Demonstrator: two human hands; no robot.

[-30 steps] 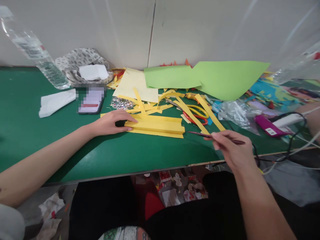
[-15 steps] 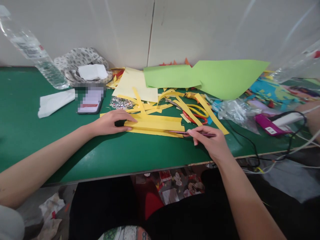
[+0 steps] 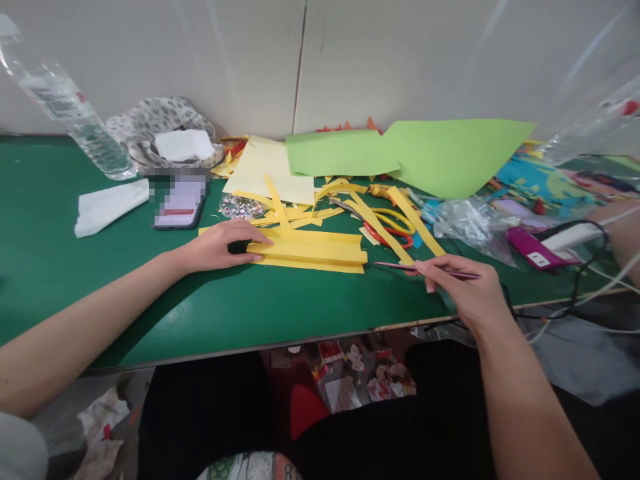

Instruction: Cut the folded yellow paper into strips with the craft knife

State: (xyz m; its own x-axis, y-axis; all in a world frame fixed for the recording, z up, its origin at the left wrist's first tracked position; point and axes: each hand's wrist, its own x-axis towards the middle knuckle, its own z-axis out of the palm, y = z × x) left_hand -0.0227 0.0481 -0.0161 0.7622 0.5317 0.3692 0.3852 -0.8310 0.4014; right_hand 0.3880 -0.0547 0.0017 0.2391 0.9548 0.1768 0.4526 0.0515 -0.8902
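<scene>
My left hand [image 3: 217,247] rests on the left part of a folded yellow paper strip [image 3: 320,250], its thumb and index finger on either side of a raised crease. The paper lies lengthwise on the green table, with long folds along it. My right hand [image 3: 457,280] is closed on a slim, pink, pointed tool [image 3: 395,266], whose kind I cannot make out. The tool's tip points left, a short way off the paper's right end. Behind the paper lie several yellow paper strips [image 3: 383,227] and scissors [image 3: 390,230] with red and yellow handles.
Green sheets [image 3: 450,153] and a cream sheet [image 3: 265,167] lie toward the wall. A phone [image 3: 177,203], folded tissue [image 3: 107,207] and water bottle [image 3: 85,120] stand or lie at left. At right are crumpled plastic [image 3: 473,223], a purple power socket [image 3: 533,250] and cables.
My right hand has moved right with the pink tool, drawing its tip away from the yellow paper's right end. My left hand has stayed in place on the paper.
</scene>
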